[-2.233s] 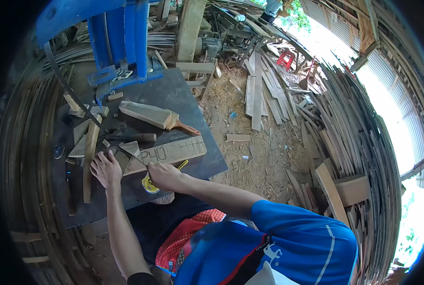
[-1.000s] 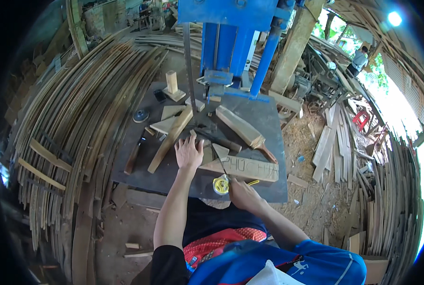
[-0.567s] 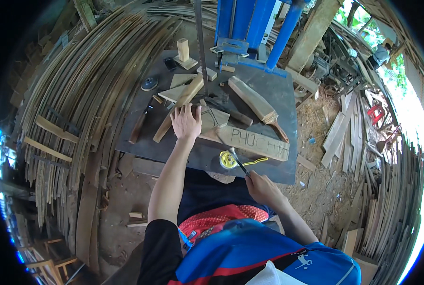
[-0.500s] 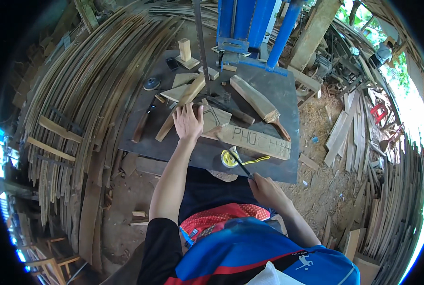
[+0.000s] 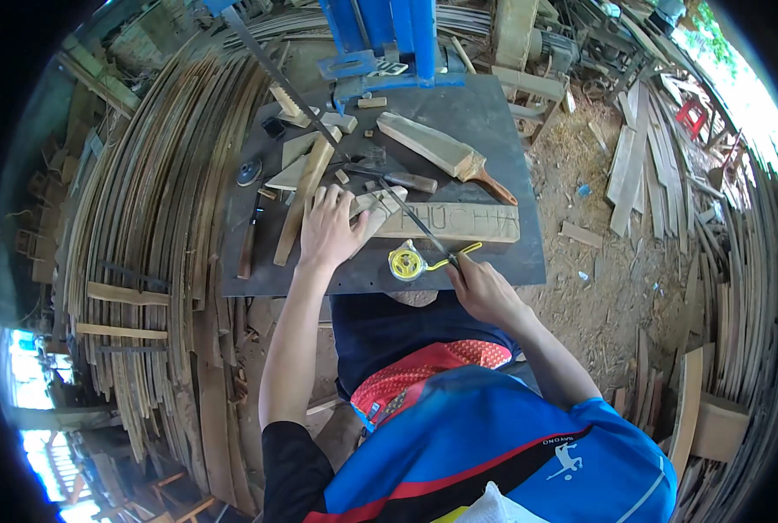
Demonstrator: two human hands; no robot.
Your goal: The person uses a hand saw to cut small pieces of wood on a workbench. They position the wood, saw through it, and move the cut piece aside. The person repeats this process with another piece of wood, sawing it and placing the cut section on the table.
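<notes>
My left hand (image 5: 329, 228) presses a small angular wood block (image 5: 373, 214) with pencil lines near its end, tilted against a longer beam. The beam (image 5: 476, 228) lies across the table, with lettering on its top. In my right hand (image 5: 486, 292) is a long, thin, dark metal file (image 5: 420, 224), whose far end rests on or just over the block's upper end. My fist hides its handle. A yellow tape measure (image 5: 406, 261) lies just left of my right hand, its loop beside the fingers. Left of my left hand lies a long wood strip (image 5: 307, 196).
A saw blade (image 5: 275, 74) slants down to the dark table (image 5: 493, 131) from a blue machine (image 5: 380, 44). On the table lie a chisel (image 5: 413, 181), a wood block (image 5: 428, 144), a brush (image 5: 493, 186) and offcuts. Stacked strips (image 5: 162, 200) stand left; planks (image 5: 633, 166) lie right.
The view has shifted. My left hand has turned the small block so that it slants, and the file has moved from in front of the beam up to the block's end.
</notes>
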